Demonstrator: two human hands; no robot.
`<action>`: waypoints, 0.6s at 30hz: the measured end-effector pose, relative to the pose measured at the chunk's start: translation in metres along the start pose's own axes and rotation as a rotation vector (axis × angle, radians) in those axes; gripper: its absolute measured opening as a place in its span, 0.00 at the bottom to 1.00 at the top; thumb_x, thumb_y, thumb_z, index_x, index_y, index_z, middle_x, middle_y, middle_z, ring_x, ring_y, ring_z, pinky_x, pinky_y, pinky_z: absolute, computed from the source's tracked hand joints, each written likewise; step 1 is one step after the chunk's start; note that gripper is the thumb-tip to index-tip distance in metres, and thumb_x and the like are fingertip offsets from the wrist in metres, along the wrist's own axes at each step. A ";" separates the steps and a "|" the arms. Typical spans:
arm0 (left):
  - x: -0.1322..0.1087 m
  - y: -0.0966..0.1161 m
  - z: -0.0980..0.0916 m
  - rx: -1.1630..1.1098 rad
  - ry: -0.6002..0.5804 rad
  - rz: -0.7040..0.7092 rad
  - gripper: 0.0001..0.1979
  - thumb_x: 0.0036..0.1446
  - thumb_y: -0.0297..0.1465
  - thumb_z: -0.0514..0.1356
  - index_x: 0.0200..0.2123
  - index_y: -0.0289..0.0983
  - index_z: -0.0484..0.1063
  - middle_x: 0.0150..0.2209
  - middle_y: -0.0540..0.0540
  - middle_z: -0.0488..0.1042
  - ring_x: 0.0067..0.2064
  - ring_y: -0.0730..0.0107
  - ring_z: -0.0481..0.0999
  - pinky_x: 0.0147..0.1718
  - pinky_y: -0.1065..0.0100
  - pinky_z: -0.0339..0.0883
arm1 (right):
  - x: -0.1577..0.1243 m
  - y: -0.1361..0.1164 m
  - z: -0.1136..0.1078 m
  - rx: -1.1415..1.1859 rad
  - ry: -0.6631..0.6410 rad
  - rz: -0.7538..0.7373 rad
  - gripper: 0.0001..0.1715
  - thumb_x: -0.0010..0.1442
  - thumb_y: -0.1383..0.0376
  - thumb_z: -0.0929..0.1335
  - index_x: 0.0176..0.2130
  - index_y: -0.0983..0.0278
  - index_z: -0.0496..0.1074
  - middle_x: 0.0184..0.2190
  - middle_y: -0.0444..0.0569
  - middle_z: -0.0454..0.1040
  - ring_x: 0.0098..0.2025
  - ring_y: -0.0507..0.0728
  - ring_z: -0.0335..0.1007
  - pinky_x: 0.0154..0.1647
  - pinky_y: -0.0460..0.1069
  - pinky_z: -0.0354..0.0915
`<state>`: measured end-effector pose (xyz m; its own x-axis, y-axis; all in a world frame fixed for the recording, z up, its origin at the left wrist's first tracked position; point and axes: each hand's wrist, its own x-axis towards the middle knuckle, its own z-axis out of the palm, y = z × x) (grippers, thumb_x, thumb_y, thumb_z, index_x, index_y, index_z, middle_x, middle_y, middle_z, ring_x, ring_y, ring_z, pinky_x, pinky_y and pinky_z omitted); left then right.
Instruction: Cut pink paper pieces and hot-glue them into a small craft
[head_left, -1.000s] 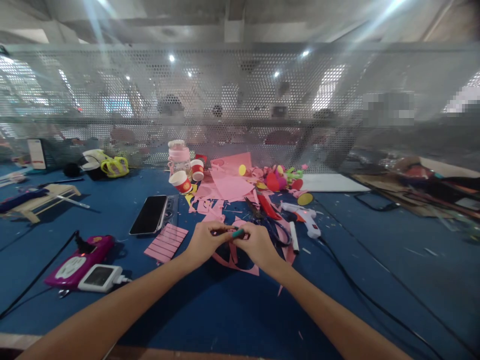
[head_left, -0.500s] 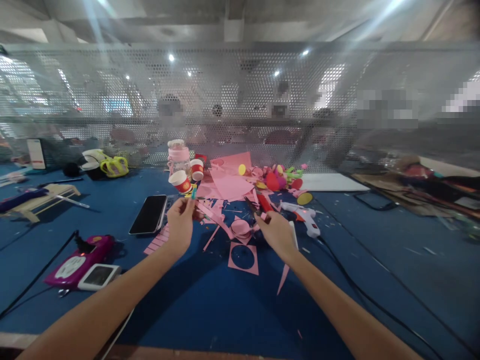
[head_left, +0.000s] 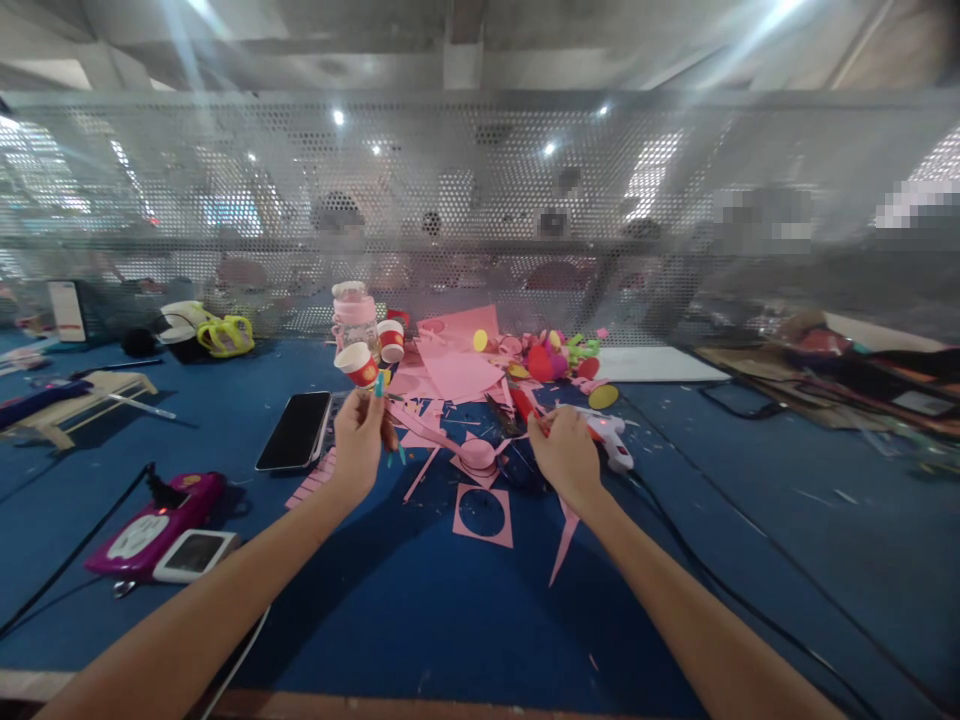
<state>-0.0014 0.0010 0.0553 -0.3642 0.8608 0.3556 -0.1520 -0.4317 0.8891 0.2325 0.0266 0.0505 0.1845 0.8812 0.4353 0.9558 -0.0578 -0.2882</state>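
Note:
My left hand [head_left: 358,440] is closed in a pinch on one end of a long pink paper strip [head_left: 424,430]. The strip slants down right to a small round pink paper piece [head_left: 478,454]. My right hand [head_left: 566,452] has its fingers curled at the near end of a red object [head_left: 523,402], whose kind I cannot make out. Just right of that hand lies a white glue gun [head_left: 616,440] with orange parts. A dark tool [head_left: 498,410] lies left of the red object. Below the round piece is a pink square [head_left: 459,520] with a circular hole.
Pink paper sheets [head_left: 461,370] and scraps cover the middle back. Left of them stand paper cups [head_left: 358,364] and a pink-lidded bottle [head_left: 354,312]. A phone [head_left: 295,430] and a purple power strip [head_left: 150,530] lie left. The glue gun's cord [head_left: 705,560] runs right.
My right hand has moved slightly right, away from the dark tool and onto the red object. My left hand stays nearly in place with the paper strip. The view has shifted a little.

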 end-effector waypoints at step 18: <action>-0.013 -0.019 -0.005 0.946 -0.464 0.269 0.05 0.50 0.33 0.57 0.30 0.39 0.71 0.32 0.45 0.73 0.38 0.63 0.69 0.40 0.62 0.61 | 0.028 0.052 0.010 -0.295 0.137 0.418 0.42 0.43 0.52 0.68 0.47 0.83 0.59 0.43 0.79 0.61 0.46 0.74 0.59 0.41 0.61 0.53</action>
<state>0.0020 -0.0028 0.0323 0.1330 0.8729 0.4693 0.7228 -0.4095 0.5567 0.2849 0.0534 0.0391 0.5730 0.6867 0.4473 0.8145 -0.5379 -0.2175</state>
